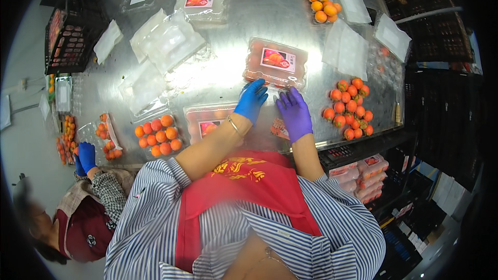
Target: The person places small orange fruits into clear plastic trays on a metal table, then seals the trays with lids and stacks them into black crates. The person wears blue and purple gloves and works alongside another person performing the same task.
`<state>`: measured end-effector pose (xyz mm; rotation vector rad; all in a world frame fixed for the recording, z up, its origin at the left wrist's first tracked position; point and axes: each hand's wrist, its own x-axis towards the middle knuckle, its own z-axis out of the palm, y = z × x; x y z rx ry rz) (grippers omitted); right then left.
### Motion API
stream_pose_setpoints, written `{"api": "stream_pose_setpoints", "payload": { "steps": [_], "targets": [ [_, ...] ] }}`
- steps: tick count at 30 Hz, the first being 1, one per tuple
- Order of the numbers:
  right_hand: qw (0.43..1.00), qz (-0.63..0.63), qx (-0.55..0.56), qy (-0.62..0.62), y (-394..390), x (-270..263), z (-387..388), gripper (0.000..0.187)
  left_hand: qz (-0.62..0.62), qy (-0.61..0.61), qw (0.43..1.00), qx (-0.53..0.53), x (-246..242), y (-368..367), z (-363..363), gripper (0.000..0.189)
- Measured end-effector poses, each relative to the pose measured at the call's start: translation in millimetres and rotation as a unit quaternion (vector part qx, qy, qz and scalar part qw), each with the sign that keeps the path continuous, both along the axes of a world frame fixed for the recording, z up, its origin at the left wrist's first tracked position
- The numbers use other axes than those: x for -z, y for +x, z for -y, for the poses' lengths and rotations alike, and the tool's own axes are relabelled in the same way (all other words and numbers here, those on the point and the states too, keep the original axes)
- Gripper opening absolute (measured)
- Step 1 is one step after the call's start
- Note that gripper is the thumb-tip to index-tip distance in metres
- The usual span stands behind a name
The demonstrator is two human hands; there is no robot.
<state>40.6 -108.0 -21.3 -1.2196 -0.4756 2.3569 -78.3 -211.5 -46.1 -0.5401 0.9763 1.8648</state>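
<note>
A transparent plastic clamshell box (256, 54) of orange fruit lies closed on the metal table, a printed picture label (277, 60) on its lid. My left hand (252, 101), in a blue glove, has its fingertips at the box's near edge. Gloved in purple, my right hand (294, 112) is spread just short of that edge, farther right. Whether either hand presses on the box I cannot tell; neither grips anything. Under my left forearm is a second labelled fruit box (194, 114), partly hidden. A small stack of printed labels (279, 129) lies beside my right palm.
Loose persimmons (350, 107) lie at right, near a small wooden-handled tool (397, 112). At left are a fruit-filled tray (158, 136) and empty clamshells (171, 42). A co-worker's blue-gloved hand (86, 154) is at far left. Packed boxes (371, 171) sit below the table edge.
</note>
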Motion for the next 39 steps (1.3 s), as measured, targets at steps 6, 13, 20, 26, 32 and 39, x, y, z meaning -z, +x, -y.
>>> {"api": "stream_pose_setpoints", "payload": {
  "steps": [6,13,20,26,32,39],
  "targets": [
    [0.996,0.081,0.015,-0.022,-11.8,28.1,-3.0,0.049,0.002,-0.133,0.991,-0.005,11.6,-9.3,-16.6,0.02],
    [0.997,0.075,-0.002,-0.023,-12.3,53.6,3.7,0.045,-0.069,-0.154,0.986,-0.009,36.6,-4.7,-12.1,0.013],
    [0.988,0.151,0.008,0.032,-20.9,66.6,-5.8,0.03,-0.123,-0.225,0.967,-0.006,31.9,-12.3,-30.6,0.016],
    [0.988,0.12,0.087,0.044,-35.7,65.8,-32.6,0.041,-0.197,-0.14,0.952,0.19,1.9,-34.4,-27.6,0.018],
    [0.995,0.061,0.027,0.07,-39.5,55.7,-33.0,0.045,-0.339,0.043,0.919,0.198,-60.0,-13.3,72.6,0.028],
    [0.947,0.073,-0.258,0.177,-36.5,31.9,49.0,0.046,-0.375,-0.166,0.912,0.027,-48.5,4.4,239.4,0.027]
  ]
}}
